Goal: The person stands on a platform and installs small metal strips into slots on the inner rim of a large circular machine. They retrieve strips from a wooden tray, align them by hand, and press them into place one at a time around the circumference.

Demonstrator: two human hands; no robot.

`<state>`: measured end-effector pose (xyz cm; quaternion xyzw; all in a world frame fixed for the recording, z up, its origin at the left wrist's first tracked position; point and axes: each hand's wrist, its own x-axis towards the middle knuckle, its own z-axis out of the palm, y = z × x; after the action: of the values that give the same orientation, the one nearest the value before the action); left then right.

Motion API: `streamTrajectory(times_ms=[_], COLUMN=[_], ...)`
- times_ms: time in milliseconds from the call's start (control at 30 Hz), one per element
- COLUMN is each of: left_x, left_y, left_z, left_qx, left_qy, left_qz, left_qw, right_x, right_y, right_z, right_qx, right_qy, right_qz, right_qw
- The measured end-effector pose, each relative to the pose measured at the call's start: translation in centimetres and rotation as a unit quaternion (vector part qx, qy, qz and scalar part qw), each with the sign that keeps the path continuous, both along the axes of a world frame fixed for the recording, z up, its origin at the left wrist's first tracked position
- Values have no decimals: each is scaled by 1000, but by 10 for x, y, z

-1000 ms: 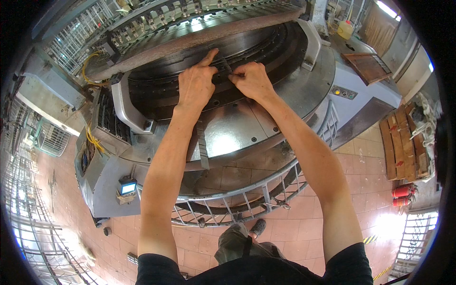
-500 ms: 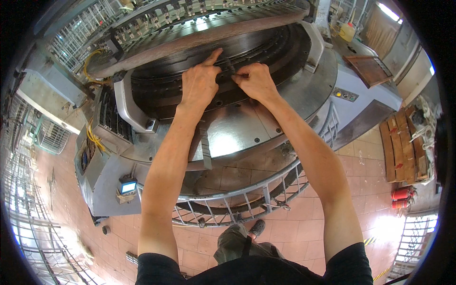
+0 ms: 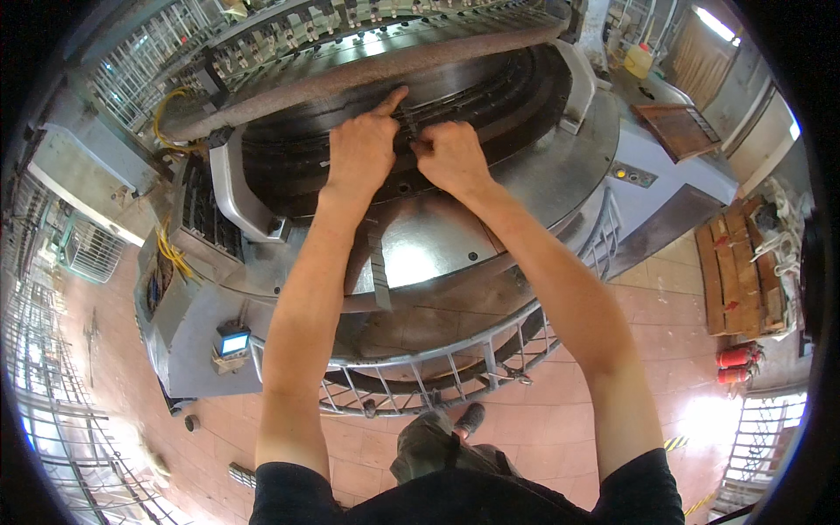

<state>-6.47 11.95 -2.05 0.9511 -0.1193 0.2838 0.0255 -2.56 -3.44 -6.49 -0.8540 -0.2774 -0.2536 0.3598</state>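
Note:
My left hand (image 3: 362, 150) is over the dark ringed bed of a large round machine (image 3: 534, 171). Its index finger stretches forward against the upright dark inner wall, apart from the thumb; the remaining fingers curl and are partly hidden. Close on its right, my right hand (image 3: 452, 156) is closed in a pinch at the ring's near side. A thin dark strip (image 3: 409, 119) runs from its fingertips toward the left index finger. Dark surroundings make the strip's exact kind hard to tell. Below the hands, a narrow grey metal strip (image 3: 378, 271) lies across the bright metal plate (image 3: 420, 254).
A brown fuzzy-edged ring (image 3: 367, 81) overhangs the bed at the back. Curved grey brackets (image 3: 236, 192) (image 3: 579, 92) flank it. A curved metal railing (image 3: 437, 367) stands between me and the machine. A small lit lamp (image 3: 233, 343) hangs at the lower left; wooden pallets (image 3: 739, 271) stand at right.
My right hand has shifted left, closer to my left hand, and the thin dark strip at its fingertips has moved left too. My left hand has moved slightly left, its index finger still extended.

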Motion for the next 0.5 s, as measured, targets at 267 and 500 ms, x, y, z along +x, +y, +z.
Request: streamTrajectory(times_ms=[267, 500], left_x=[-2, 6], left_y=[13, 17], left_z=[-8, -5], left_qx=[-3, 27], left_qy=[9, 1], left_qz=[-42, -45], left_qw=[999, 999], right_x=[-15, -27], right_y=[0, 1], right_z=[4, 17], right_qx=[-32, -120], right_qy=[-17, 83], right_qz=[-98, -135], right_qw=[994, 980])
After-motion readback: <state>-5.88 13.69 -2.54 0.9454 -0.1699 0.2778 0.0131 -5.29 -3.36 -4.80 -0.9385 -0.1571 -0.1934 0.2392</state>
